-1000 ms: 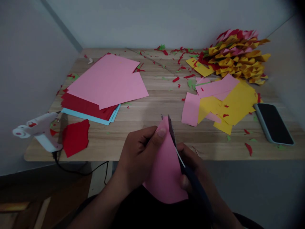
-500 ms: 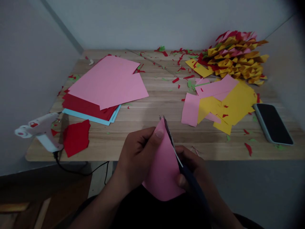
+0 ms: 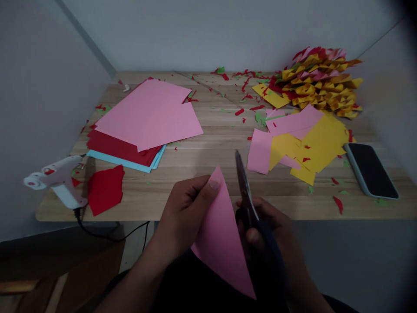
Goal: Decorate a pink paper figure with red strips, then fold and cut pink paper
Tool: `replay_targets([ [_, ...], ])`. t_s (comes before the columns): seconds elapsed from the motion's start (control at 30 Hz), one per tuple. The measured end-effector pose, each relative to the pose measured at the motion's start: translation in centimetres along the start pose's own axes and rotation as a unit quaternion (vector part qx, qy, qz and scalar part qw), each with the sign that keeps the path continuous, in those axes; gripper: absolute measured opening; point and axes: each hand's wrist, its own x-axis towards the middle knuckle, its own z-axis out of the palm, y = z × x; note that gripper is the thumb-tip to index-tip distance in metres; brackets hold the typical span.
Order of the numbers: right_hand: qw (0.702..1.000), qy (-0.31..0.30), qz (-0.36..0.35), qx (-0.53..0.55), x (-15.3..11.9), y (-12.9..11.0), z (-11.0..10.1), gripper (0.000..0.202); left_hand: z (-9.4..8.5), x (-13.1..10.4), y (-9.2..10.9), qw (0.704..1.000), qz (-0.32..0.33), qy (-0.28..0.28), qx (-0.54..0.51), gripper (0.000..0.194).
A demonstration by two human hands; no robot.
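Pinched by the thumb and fingers of my left hand (image 3: 190, 213) is a pink sheet of paper (image 3: 221, 237), its narrow tip pointing up and away from me and its wide end hanging over my lap. My right hand (image 3: 276, 230) grips a pair of scissors (image 3: 245, 187) with dark handles. The blades look closed and point away from me, just right of the paper's cut edge and apart from it. Both hands are above the front edge of the table. Part of the handles is lost in the dark by my right fingers.
On the wooden table (image 3: 215, 152) lie large pink sheets (image 3: 150, 113) over red and blue ones, red pieces (image 3: 106, 189) and a white glue gun (image 3: 58, 178). Rightward are yellow sheets (image 3: 325, 143), a phone (image 3: 371, 169) and a folded-paper piece (image 3: 325, 84). Scraps are scattered about.
The scissors have come away from the pink paper to the right, their blades now closed. The paper's right edge hangs free, with its lower corner further down.
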Motion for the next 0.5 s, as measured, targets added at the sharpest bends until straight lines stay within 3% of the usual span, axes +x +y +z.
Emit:
replay_targets([
  [0.27,0.984,0.092,-0.096,-0.116,-0.1,-2.1,-4.7,0.046,-0.1,1.3,-0.5,0.992,0.034,0.080,0.088,0.045],
  [0.37,0.978,0.091,-0.105,-0.158,0.0,-2.3,-5.5,0.045,-0.2,1.5,-0.7,0.991,0.032,0.099,0.081,0.049],
  [0.5,0.975,0.051,-0.074,-0.203,-0.1,-1.7,-4.9,0.049,-0.3,1.8,-1.1,0.992,0.025,0.118,0.047,0.047],
])
